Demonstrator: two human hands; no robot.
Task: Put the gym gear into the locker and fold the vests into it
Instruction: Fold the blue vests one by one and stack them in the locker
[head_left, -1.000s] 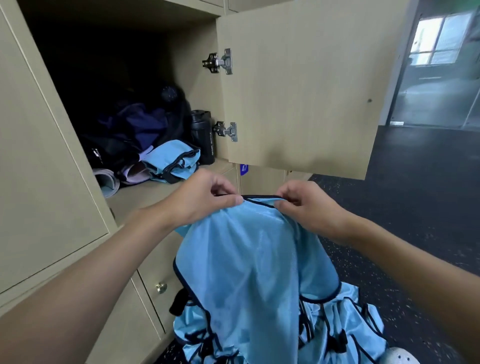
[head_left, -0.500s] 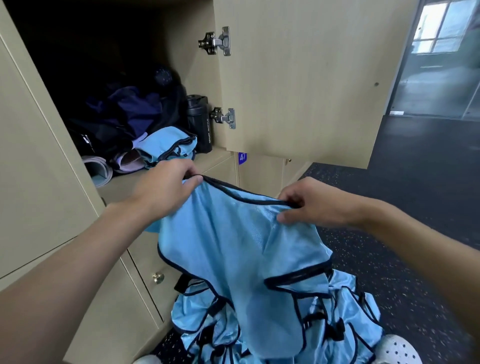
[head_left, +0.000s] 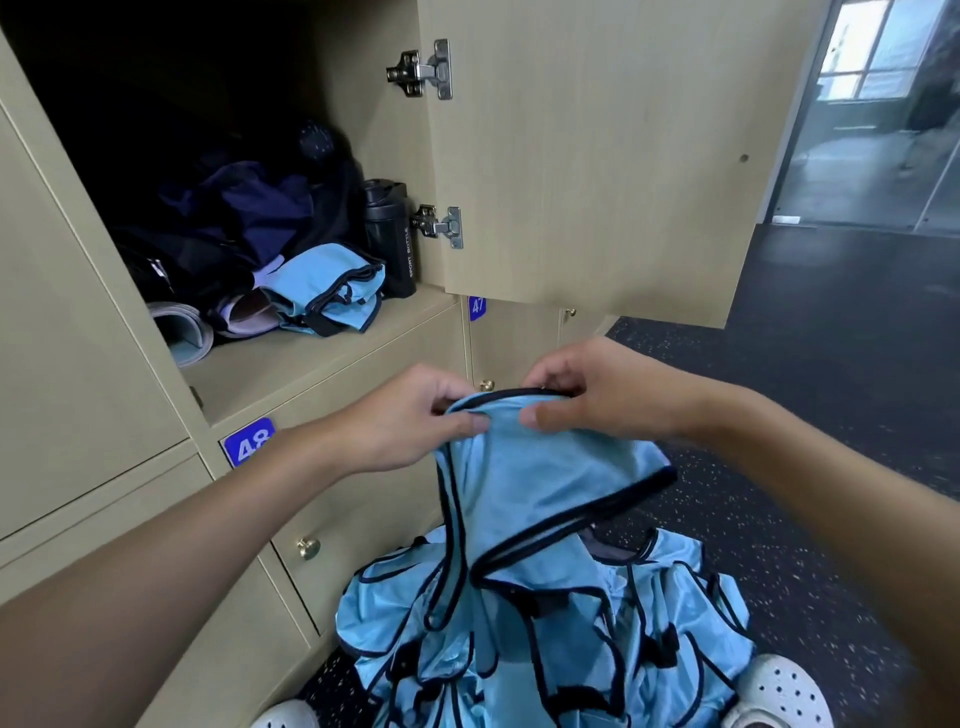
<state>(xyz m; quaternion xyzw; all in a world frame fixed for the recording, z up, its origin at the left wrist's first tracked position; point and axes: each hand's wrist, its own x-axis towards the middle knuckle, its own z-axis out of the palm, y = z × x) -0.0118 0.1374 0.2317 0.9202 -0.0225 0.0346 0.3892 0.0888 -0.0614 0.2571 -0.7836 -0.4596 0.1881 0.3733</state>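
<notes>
A light-blue vest (head_left: 530, 488) with dark trim hangs in front of me. My left hand (head_left: 410, 415) and my right hand (head_left: 587, 400) pinch its top edge close together, almost touching. Below it a heap of the same blue vests (head_left: 545, 639) lies on the floor. The open locker (head_left: 322, 358) at upper left holds a folded blue vest (head_left: 327, 291), dark clothes and a bag (head_left: 239, 218), a black sport bottle (head_left: 390, 234) and a rolled grey mat (head_left: 182, 327).
The locker door (head_left: 597, 156) stands swung open to the right, above my hands. Shut lockers numbered 48 (head_left: 248, 441) and 47 (head_left: 477, 306) sit below. White clogs (head_left: 779, 691) show at the bottom on the dark speckled floor (head_left: 831, 415).
My hands, apart half a second ago with the vest's top edge stretched between them, have come together, doubling the vest over. The view has tilted slightly downward.
</notes>
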